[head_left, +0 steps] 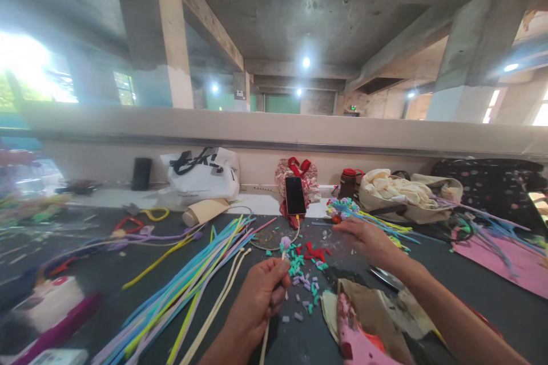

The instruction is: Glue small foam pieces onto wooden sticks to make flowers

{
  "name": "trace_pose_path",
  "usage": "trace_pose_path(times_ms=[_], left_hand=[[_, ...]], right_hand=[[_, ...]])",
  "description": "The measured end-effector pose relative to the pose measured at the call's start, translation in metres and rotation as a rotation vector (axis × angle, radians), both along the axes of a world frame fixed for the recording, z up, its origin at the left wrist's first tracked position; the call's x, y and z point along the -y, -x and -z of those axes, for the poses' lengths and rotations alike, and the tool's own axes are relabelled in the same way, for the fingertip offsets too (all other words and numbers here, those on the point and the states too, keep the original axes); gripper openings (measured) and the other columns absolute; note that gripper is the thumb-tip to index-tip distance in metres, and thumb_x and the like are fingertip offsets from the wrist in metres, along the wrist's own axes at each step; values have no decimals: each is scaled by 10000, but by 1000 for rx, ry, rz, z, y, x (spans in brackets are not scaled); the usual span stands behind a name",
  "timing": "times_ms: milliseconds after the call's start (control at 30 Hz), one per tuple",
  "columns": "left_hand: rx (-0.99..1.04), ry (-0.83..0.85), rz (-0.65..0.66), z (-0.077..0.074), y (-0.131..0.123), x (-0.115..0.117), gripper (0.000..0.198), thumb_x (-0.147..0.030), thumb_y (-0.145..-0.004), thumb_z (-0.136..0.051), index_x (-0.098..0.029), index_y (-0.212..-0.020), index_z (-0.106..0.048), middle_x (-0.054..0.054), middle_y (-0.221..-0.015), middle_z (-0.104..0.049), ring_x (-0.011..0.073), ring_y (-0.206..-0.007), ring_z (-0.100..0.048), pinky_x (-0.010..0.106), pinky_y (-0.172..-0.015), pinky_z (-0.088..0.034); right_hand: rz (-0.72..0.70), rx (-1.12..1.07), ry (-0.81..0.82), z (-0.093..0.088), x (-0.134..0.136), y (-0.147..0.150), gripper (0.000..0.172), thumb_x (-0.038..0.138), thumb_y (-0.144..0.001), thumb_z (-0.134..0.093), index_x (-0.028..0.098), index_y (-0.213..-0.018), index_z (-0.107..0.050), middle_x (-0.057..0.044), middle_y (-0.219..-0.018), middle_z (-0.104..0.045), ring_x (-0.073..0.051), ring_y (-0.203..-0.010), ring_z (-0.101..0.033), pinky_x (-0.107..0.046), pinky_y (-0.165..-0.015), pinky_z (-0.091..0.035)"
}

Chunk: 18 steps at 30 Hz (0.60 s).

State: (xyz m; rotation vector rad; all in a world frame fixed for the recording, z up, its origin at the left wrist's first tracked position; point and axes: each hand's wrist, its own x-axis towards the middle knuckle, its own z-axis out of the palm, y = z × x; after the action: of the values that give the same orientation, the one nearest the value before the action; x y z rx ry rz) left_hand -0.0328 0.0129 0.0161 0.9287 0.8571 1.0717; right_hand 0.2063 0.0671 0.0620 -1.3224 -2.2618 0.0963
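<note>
Cream stem with lilac flower tip: one, at front centre of the dark table, pinched in the left hand. Right hand: palm down near the small-bloom bunch, contents hidden, cannot tell. Teal pieces: scattered just beyond the left fingers. Step in hand, apparently: steadying the stem, right hand apart. Next move seems to call for a steady left pinch and fine right-hand fingering.

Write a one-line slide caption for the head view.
Left hand holding a pale stick with a purple tip beside scattered colored bits; right hand near a colorful bunch.
</note>
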Motion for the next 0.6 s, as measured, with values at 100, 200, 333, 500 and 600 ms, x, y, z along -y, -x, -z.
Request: trace_pose_path(times_ms=[100,200,333,500,600], left_hand=[[-24,14,-1,1,-1,1,305,-403,-677,-568,-170,-526,-441,-117,-319,-272,4,-287,-143,151,-314,-60],[-31,3,-11,1,-1,2,306,-406,-682,-562,-170,-529,-442,-117,-323,-271,5,-289,-143,152,-317,-55],[-45,25,-14,0,-1,0,330,-436,-648,-583,-174,-514,-433,-118,-313,-259,7,-283,-142,154,-314,-51],[-30,20,-14,-4,0,0,334,-434,-622,-608,-167,-511,-441,-116,-324,-280,1,-286,-146,149,-316,-69],[-18,23,-12,-4,2,1,329,-426,-634,-603,-165,-516,-442,-113,-335,-287,-3,-294,-142,146,-320,-68]], right_hand=[[8,-10,-25,-1,1,4,210,248,-768,-453,202,-713,-650,-40,-768,-621,-183,-725,-556,-269,-652,-392],[13,-48,-47,-3,3,8,142,221,-733,-492,198,-686,-624,-37,-834,-611,-179,-794,-543,-262,-697,-380],[53,-99,-16,-7,2,11,140,207,-730,-467,187,-680,-597,-12,-698,-598,-153,-649,-526,-240,-588,-365],[65,-177,79,-14,2,11,188,244,-751,-428,175,-624,-547,31,-533,-498,-114,-496,-435,-205,-453,-291],[32,-241,124,-17,1,8,189,252,-752,-427,171,-621,-537,43,-520,-479,-100,-485,-420,-195,-450,-298]])
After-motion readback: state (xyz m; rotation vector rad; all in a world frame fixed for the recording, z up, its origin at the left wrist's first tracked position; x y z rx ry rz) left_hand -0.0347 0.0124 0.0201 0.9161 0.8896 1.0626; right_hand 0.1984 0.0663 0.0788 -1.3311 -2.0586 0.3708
